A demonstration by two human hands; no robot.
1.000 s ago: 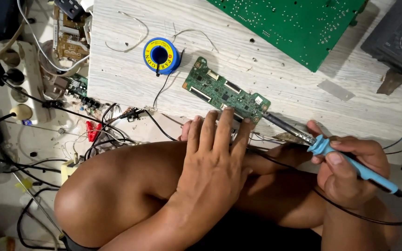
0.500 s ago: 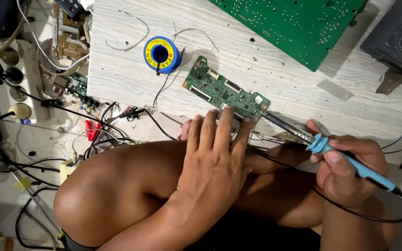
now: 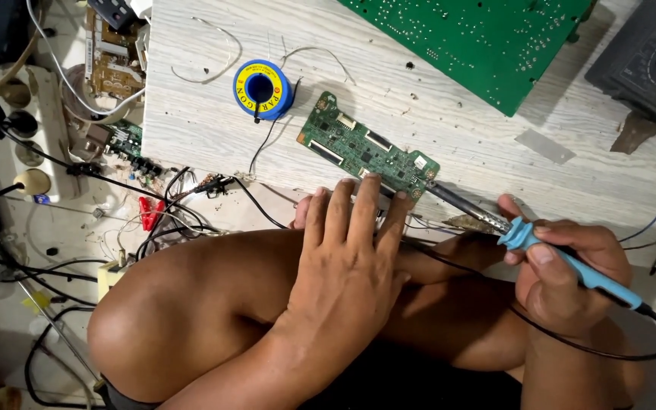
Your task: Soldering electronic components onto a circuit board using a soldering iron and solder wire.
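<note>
Fingers [image 3: 548, 254] w/ 1 iron [image 3: 571, 266], 2 boards [image 3: 366, 148]

Bright even light, soft shadows, sharp

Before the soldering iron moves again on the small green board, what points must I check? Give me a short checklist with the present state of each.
1. Left hand steadies the small green board: ok, fingertips rest on its near edge.
2. Right hand grips the soldering iron on its blue handle, away from the metal: ok.
3. Iron tip meets the board's right corner: cannot tell, contact too small to see.
4. Left fingers away from the tip: cannot tell, they look near.
5. Solder spool within reach: ok, on the wooden board.
6. Iron's cord free: not ok, it lies across the leg.
</note>
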